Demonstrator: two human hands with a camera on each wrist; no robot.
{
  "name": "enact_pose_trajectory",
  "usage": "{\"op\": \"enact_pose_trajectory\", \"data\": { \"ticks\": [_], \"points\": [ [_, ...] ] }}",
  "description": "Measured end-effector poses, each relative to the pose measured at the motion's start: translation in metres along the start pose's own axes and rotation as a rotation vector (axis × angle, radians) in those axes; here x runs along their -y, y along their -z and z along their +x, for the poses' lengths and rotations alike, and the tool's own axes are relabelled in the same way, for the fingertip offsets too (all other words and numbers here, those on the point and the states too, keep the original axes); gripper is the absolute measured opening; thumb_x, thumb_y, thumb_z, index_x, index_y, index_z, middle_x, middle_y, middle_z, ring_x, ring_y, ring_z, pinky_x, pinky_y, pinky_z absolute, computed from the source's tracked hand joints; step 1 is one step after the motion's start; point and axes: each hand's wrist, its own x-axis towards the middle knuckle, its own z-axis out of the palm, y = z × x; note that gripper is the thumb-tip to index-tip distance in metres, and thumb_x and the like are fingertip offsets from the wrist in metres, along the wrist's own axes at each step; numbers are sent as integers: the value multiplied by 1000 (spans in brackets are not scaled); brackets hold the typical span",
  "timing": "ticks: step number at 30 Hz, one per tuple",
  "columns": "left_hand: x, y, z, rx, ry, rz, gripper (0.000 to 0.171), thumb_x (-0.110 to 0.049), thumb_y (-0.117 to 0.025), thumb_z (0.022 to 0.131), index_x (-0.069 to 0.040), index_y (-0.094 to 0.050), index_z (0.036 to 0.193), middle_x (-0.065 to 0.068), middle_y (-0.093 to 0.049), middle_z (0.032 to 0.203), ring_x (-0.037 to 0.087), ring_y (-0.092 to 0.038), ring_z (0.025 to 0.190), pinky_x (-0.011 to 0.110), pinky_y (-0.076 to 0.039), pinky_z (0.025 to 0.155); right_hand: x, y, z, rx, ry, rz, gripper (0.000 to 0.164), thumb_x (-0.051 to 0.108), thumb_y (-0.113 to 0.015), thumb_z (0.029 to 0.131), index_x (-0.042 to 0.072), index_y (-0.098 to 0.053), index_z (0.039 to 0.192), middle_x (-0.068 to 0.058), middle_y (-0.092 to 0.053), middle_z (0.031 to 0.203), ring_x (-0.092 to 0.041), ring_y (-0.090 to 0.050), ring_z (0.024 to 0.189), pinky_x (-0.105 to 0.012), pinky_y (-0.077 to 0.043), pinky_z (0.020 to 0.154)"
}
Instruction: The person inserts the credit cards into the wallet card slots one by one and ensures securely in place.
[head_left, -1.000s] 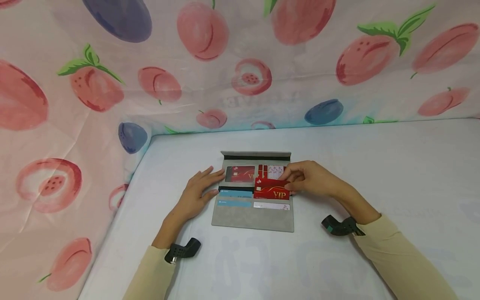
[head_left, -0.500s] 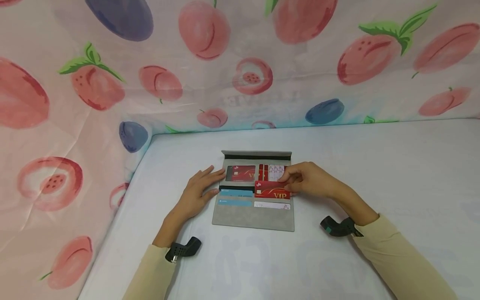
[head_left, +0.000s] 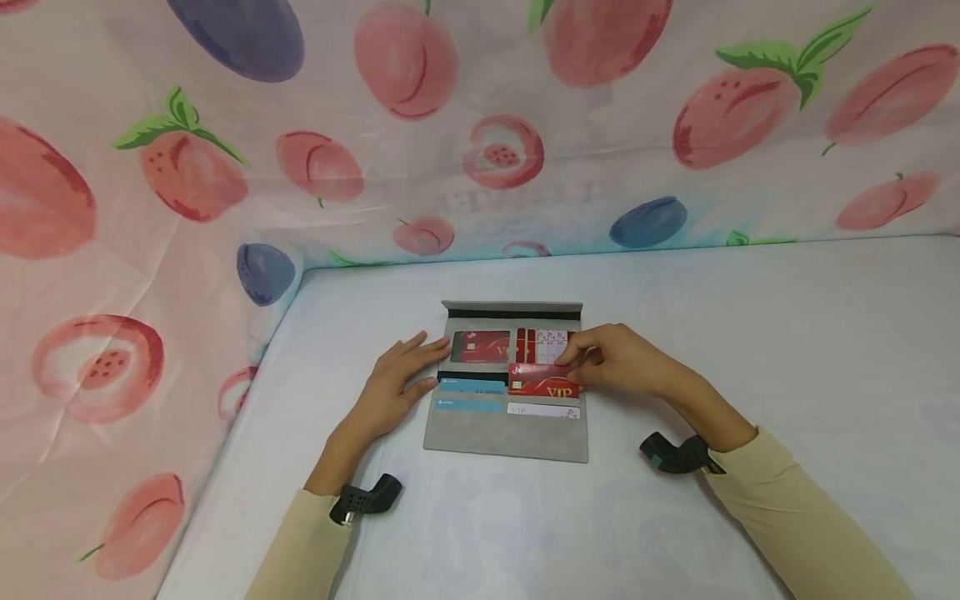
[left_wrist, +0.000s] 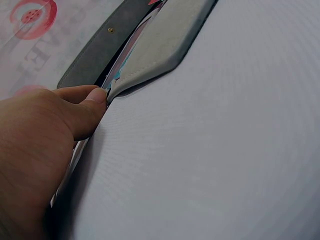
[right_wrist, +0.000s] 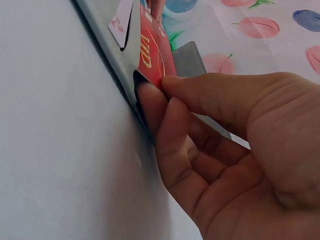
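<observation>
A grey card wallet (head_left: 510, 438) lies unfolded on the white surface, its top flap raised at the far side. My right hand (head_left: 618, 358) pinches a red VIP card (head_left: 536, 379) by its right edge. The card's lower edge is inside a right-hand slot, as the right wrist view shows with the same VIP card (right_wrist: 153, 47). Along the wallet's left edge rests my left hand (head_left: 390, 387), fingers extended; its thumb (left_wrist: 94, 104) touches the edge in the left wrist view. Blue cards (head_left: 470, 406) fill the left slots, and a white VIP card (head_left: 543, 411) sits below the red one.
Another red VIP card (head_left: 483, 347) shows in the upper left window of the wallet. A pink patterned card (head_left: 551, 343) is beside it. White cloth (head_left: 480, 533) covers the surface, and a fruit-print curtain (head_left: 585, 167) hangs behind and at left.
Between the fingers of my right hand, the red VIP card has slid slightly down into its slot. My left hand has stayed at the wallet's edge.
</observation>
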Motion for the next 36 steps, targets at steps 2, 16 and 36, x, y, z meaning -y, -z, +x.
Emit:
{"op": "enact_pose_trajectory", "data": {
  "ticks": [2,16,36],
  "points": [
    [0,0,0,0,0,1,45,-13,-63,92,-12,-55,136,3,-46,144,29,-27,140,53,-14,113,0,0,0,-1,5,-14,21,-4,-67,82,11,-73,96,-2,-67,96,-18,-54,75,-28,-47,65],
    [0,0,-1,-8,-3,5,45,-14,-63,92,-12,-55,136,1,-46,145,29,-28,140,52,-14,113,-1,-1,0,23,16,-41,15,2,-71,83,11,-72,95,2,-62,81,-16,-52,68,-26,-46,62],
    [-1,0,0,-6,-13,0,45,-13,-63,92,-11,-55,136,3,-46,144,30,-27,140,53,-14,113,1,-1,-2,15,43,-103,18,6,-74,83,18,-70,97,5,-63,86,-16,-56,76,-29,-51,69]
  ]
}}
